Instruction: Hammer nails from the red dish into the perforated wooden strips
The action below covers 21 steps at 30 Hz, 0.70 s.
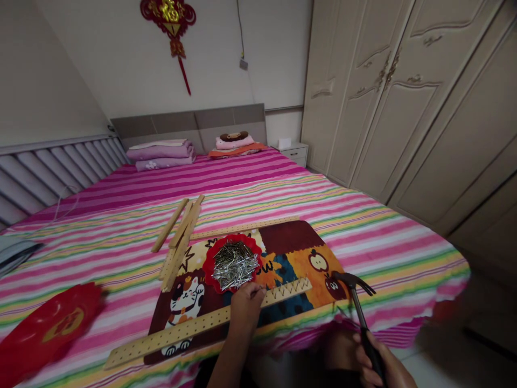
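Observation:
My right hand [377, 361] is wrapped round the black handle of a claw hammer [355, 296]. The hammer's head is raised near the right edge of a patterned mat [283, 237]. My left hand [247, 306] is closed in a pinch over a long perforated wooden strip [194, 326]; whatever its fingertips hold is too small to make out. To the right of that hand, several nails [288, 288] stand in the strip, some tilted. Just beyond my left hand, a red scalloped dish [208, 268] holds a heap of loose nails [234, 264].
Several wooden sticks [181, 231] lie to the left of the dish. A second perforated strip [242, 228] crosses the mat's far edge. At the left is a red plate [52, 328] on the striped bedspread [363, 226]. Folded bedding [161, 155] lies by the headboard.

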{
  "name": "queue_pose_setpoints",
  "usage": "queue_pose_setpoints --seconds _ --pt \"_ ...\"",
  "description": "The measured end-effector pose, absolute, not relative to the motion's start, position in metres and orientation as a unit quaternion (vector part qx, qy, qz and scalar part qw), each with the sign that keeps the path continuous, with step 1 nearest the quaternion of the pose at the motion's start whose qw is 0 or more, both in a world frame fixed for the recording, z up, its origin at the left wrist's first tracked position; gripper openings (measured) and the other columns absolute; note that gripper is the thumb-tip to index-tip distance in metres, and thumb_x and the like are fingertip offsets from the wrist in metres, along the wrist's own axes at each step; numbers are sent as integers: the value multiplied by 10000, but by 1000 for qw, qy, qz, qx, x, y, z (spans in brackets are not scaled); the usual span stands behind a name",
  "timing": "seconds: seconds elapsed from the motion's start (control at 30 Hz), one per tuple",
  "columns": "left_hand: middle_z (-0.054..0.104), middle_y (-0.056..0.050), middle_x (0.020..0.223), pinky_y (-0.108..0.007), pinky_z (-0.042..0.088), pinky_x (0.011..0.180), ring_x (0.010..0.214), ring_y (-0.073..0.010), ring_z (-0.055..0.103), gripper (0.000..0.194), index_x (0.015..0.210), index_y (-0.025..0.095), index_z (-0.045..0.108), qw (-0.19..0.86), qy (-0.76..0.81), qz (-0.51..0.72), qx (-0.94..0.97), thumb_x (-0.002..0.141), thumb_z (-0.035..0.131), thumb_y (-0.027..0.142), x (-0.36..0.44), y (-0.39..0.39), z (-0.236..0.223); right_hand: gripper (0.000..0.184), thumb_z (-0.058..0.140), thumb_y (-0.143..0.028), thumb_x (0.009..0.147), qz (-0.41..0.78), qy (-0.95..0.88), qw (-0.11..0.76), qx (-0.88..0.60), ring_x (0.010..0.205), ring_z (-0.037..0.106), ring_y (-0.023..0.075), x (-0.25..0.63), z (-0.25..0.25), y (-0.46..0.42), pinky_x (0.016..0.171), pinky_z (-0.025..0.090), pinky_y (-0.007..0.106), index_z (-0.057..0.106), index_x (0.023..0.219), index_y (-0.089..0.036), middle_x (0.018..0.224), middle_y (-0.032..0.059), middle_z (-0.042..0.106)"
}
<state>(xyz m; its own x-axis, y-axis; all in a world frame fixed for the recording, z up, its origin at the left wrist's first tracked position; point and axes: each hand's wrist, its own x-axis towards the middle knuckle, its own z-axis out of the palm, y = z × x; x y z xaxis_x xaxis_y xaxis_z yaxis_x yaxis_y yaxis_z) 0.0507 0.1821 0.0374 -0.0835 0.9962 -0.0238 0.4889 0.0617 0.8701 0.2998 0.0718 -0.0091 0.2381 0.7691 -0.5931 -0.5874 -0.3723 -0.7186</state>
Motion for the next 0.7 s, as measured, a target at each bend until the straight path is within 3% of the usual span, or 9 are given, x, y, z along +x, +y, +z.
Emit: queue_pose_setpoints --seconds 0.2,0.47,0.7 --pt "641 -4 729 -243 436 696 724 -144 586 163 634 194 637 323 641 356 599 726 537 282 52 179 42 533 695 -522 531 608 -74 541 -576 285 271 57 298 -4 74 257 178 160 457 899 -216 443 -102 409" --pt "608 -35 738 -268 401 714 744 -158 563 189 629 180 590 237 647 291 664 777 475 195 58 177 50 549 719 -530 516 615 -69 555 -555 298 278 54 298 -5 75 250 178 150 460 882 -212 450 -95 433" --pt "588 -29 733 -264 400 704 740 -155 559 203 637 186 550 229 635 285 681 812 450 208 55 176 49 562 703 -583 548 618 -74 551 -556 307 259 45 298 -4 72 248 188 152 470 887 -200 464 -89 439"
